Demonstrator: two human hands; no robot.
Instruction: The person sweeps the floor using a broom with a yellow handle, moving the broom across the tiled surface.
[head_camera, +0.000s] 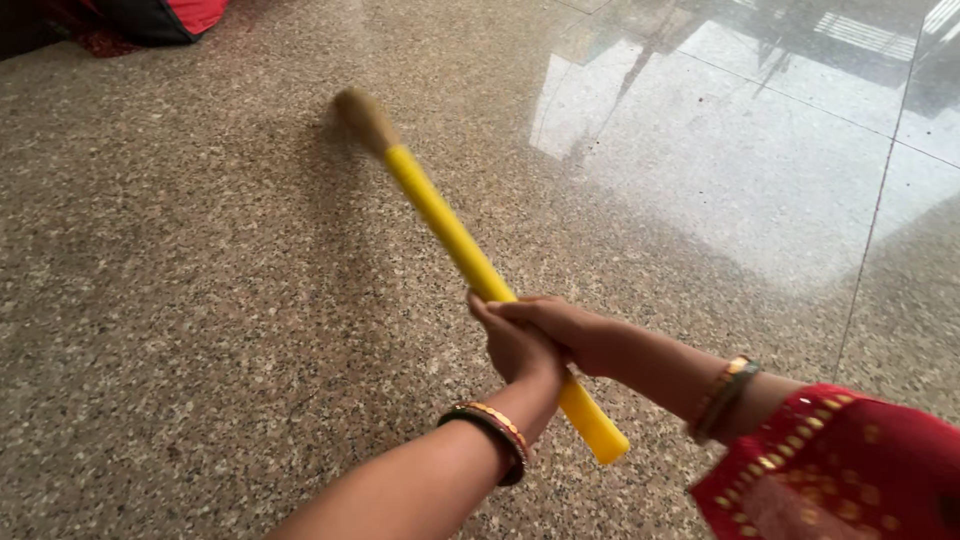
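Observation:
Both my hands grip a broom with a yellow handle (445, 225) near its lower end. My left hand (512, 350) comes up from the bottom of the view with a bangle on its wrist and wraps the handle from the left. My right hand (570, 330) reaches in from the right, out of a red embroidered sleeve, and closes over the handle beside the left hand. The handle points up and to the left. Its pale bristle head (362, 118) is blurred just above the speckled stone floor (200, 300).
A red and black cloth bundle (150, 15) lies at the top left edge. The floor at the upper right (760, 130) is glossy and shows bright reflections, and dark tile seams cross it there.

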